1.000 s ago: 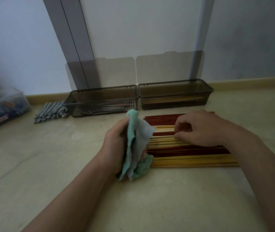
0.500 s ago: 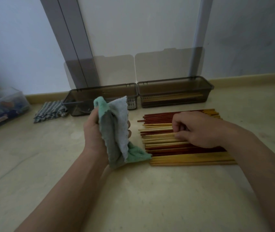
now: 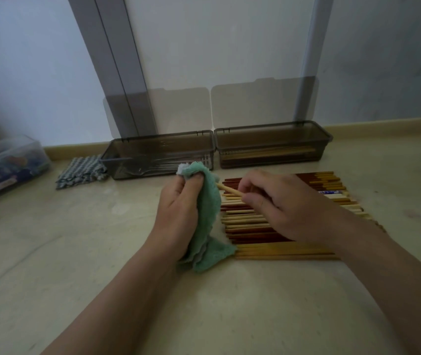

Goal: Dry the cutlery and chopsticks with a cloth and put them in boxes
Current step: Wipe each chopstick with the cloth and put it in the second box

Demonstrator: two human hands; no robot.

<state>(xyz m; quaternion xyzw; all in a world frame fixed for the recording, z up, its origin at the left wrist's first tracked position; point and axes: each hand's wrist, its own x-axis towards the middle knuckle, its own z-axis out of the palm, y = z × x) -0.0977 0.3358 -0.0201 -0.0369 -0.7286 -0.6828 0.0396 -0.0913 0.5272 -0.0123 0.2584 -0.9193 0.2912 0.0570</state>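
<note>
Chopsticks (image 3: 281, 252) before right box (image 3: 272, 149); left box (image 3: 158, 152) beside; rag (image 3: 81, 171) further left.

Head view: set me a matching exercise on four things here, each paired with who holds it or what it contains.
Column 1
1. green cloth
2. single light chopstick
3. left box
4. right box

Column 2
A. wooden chopsticks inside
B. pinched in the right hand
C. metal cutlery inside
D. gripped in the left hand

Pairs: 1-D, 2-B, 3-C, 4-A
</note>
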